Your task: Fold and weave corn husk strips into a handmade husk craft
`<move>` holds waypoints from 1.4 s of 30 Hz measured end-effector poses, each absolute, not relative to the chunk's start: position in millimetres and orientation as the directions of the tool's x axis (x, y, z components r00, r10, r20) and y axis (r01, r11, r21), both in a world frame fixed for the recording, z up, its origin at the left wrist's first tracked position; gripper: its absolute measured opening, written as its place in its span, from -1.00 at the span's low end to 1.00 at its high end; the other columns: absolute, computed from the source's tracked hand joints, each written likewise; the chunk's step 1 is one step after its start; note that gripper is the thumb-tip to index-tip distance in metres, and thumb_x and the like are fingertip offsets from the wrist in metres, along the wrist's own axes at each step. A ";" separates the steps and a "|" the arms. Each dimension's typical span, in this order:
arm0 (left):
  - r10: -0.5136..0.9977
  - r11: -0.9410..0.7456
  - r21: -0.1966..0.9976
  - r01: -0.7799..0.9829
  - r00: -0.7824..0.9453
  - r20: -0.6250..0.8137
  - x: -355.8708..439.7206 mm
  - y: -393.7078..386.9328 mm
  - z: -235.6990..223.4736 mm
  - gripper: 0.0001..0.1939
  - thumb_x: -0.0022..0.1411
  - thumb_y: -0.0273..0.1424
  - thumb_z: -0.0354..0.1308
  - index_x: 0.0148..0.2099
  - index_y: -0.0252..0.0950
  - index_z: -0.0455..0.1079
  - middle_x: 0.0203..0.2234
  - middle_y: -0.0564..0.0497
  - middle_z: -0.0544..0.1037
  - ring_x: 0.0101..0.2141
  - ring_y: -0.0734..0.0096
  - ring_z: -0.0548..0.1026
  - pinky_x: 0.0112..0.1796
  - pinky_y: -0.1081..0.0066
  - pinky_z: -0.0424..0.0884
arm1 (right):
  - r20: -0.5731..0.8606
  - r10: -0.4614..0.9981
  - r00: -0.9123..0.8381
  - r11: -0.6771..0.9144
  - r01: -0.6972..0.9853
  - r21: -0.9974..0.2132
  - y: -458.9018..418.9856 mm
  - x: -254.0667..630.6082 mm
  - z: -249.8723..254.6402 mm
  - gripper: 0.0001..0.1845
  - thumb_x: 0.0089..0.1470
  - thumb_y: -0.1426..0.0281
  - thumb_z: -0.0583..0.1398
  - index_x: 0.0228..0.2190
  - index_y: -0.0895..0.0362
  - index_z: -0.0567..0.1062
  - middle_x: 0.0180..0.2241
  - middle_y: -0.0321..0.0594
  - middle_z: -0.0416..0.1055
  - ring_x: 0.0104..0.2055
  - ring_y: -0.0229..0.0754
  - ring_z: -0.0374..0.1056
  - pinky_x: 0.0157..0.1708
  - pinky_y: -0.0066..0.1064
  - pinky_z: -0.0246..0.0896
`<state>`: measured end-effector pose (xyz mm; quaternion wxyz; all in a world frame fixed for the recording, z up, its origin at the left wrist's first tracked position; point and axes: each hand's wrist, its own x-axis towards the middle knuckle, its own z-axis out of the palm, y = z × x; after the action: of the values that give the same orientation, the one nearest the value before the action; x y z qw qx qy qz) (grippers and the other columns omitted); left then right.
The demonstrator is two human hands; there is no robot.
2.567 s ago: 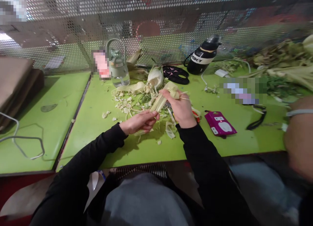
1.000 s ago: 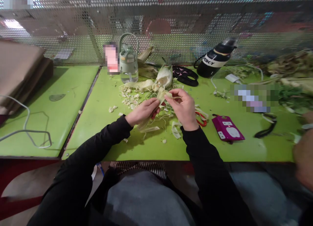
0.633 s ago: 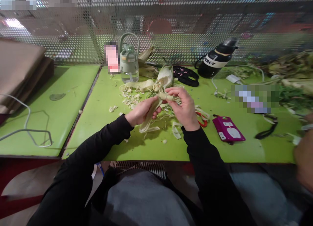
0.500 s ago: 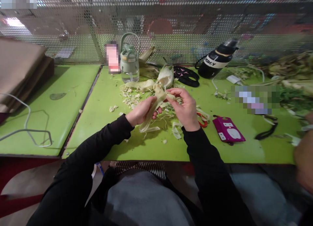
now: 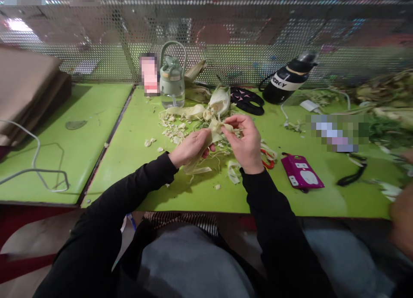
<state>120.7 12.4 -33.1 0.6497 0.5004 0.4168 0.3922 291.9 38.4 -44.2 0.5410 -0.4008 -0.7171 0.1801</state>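
Observation:
Pale corn husk (image 5: 215,128) stretches between my two hands above the green table. My left hand (image 5: 192,147) is closed around its lower part, and the loose end hangs below the palm. The fingertips of my right hand (image 5: 245,141) pinch its upper right end. Just beyond my hands lies a whitish-green husk bundle (image 5: 220,101). Another flattened husk piece (image 5: 185,113) rests to its left. Small husk scraps (image 5: 174,132) and thin strips are scattered beneath and around my hands. An orange-red loop, perhaps a scissors handle (image 5: 268,159), shows beside my right wrist.
A clear green-lidded bottle (image 5: 172,85) and a black bottle (image 5: 287,81) stand toward the perforated metal screen (image 5: 206,35). A magenta packet (image 5: 302,172) lies at right, brown cardboard-like sheets (image 5: 26,91) at left. Another person's arm (image 5: 402,216) reaches in at the right edge.
My left hand has slid slightly up along the husk, covering more of it. The upper end of the husk now sits folded between my fingertips. The view has shifted a little.

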 end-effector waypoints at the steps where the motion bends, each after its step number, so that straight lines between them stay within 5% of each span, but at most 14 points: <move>1: 0.927 0.190 0.978 -0.087 0.343 -0.150 120.7 12.6 -33.4 -0.69 0.52 -0.29 -0.16 -0.28 -0.28 0.23 -0.51 0.09 0.45 -0.62 0.63 0.34 -0.56 0.57 0.32 | 0.636 0.766 -0.095 0.618 0.382 -0.688 38.3 291.8 -44.2 -0.81 0.15 0.33 0.30 -0.16 0.04 0.51 -0.21 -0.27 0.57 -0.19 -0.18 0.48 -0.13 -0.30 0.41; 7: 0.920 0.307 0.944 -0.119 0.290 -0.263 123.1 14.8 -29.8 -0.68 0.53 -0.29 -0.20 -0.28 -0.27 0.20 -0.54 0.11 0.42 -0.64 0.63 0.32 -0.57 0.55 0.27 | 0.717 0.670 -0.193 0.702 0.481 -0.526 35.8 294.1 -40.2 -0.96 0.19 0.35 0.27 -0.27 0.01 0.56 -0.24 -0.26 0.59 -0.16 -0.11 0.48 -0.10 -0.20 0.39; 10: 0.935 0.213 0.977 -0.020 0.296 -0.198 121.9 13.2 -28.0 -0.67 0.54 -0.32 -0.23 -0.28 -0.28 0.21 -0.54 0.11 0.42 -0.64 0.62 0.31 -0.56 0.54 0.27 | 0.742 0.601 -0.296 0.774 0.449 -0.447 35.0 295.3 -37.5 -0.96 0.20 0.37 0.26 -0.26 0.00 0.53 -0.10 -0.23 0.59 0.00 -0.05 0.46 0.07 -0.08 0.34; 14: 0.953 -0.036 0.973 0.228 0.300 -0.035 120.3 10.3 -31.2 -0.63 0.53 -0.30 -0.23 -0.33 -0.28 0.21 -0.53 0.10 0.44 -0.63 0.62 0.29 -0.52 0.53 0.26 | 0.671 0.664 -0.330 0.742 0.403 -0.536 36.3 294.6 -38.7 -0.92 0.24 0.39 0.21 -0.20 0.01 0.49 0.13 -0.20 0.51 0.18 -0.03 0.40 0.19 0.00 0.28; 19: 0.957 -0.219 0.897 0.383 0.262 0.122 123.0 8.9 -32.9 -0.59 0.52 -0.29 -0.20 -0.41 -0.27 0.17 -0.56 0.12 0.37 -0.55 0.57 0.29 -0.38 0.47 0.26 | 0.626 0.758 -0.181 0.637 0.408 -0.654 41.8 292.6 -46.7 -0.91 0.24 0.33 0.21 -0.20 0.02 0.46 -0.18 -0.25 0.60 -0.14 -0.14 0.53 -0.09 -0.23 0.46; 21: 0.960 -0.208 0.890 0.406 0.258 0.106 123.7 8.6 -30.9 -0.63 0.51 -0.30 -0.13 -0.40 -0.26 0.16 -0.58 0.14 0.32 -0.55 0.56 0.25 -0.40 0.46 0.21 | 0.622 0.765 -0.169 0.631 0.392 -0.669 42.7 293.1 -48.0 -0.91 0.24 0.32 0.22 -0.20 0.02 0.46 -0.23 -0.27 0.59 -0.19 -0.16 0.53 -0.14 -0.26 0.47; 26: 0.950 -0.064 0.940 0.334 0.310 -0.045 121.2 7.8 -27.5 -0.62 0.51 -0.21 -0.12 -0.37 -0.27 0.19 -0.54 0.13 0.32 -0.56 0.58 0.23 -0.46 0.48 0.19 | 0.650 0.695 -0.306 0.718 0.337 -0.609 39.1 297.7 -42.0 -0.91 0.24 0.37 0.22 -0.19 -0.01 0.46 0.11 -0.24 0.52 0.18 -0.06 0.42 0.21 -0.04 0.30; 31: 0.930 -0.118 0.926 0.358 0.366 -0.023 120.9 7.3 -28.0 -0.63 0.52 -0.22 -0.13 -0.35 -0.27 0.21 -0.53 0.13 0.35 -0.56 0.58 0.24 -0.45 0.48 0.20 | 0.612 0.690 -0.386 0.723 0.331 -0.607 38.6 299.2 -39.1 -0.93 0.26 0.37 0.20 -0.19 -0.01 0.45 0.21 -0.19 0.44 0.28 -0.02 0.33 0.28 0.04 0.21; 35: 0.938 -0.143 0.910 0.389 0.348 -0.001 123.0 8.3 -28.3 -0.67 0.49 -0.28 -0.03 -0.38 -0.27 0.17 -0.57 0.16 0.32 -0.56 0.59 0.22 -0.43 0.47 0.18 | 0.561 0.765 -0.317 0.634 0.219 -0.742 39.8 294.1 -44.3 -0.95 0.29 0.33 0.16 -0.19 -0.02 0.40 0.01 -0.22 0.56 0.13 -0.08 0.47 0.19 -0.07 0.34; 42: 0.927 0.000 0.990 0.138 0.371 -0.051 122.3 8.3 -27.3 -0.68 0.50 -0.23 -0.07 -0.29 -0.30 0.26 -0.57 0.18 0.24 -0.60 0.63 0.14 -0.54 0.51 0.09 | 0.509 0.848 -0.147 0.526 0.118 -0.842 39.2 286.4 -49.4 -0.85 0.31 0.18 0.14 -0.19 -0.02 0.35 -0.18 -0.25 0.54 -0.12 -0.15 0.51 -0.11 -0.21 0.49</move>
<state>122.3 8.3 -27.3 0.5573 0.6122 0.4350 0.3542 286.4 39.2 -49.4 0.5482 -0.3552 -0.6802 0.3327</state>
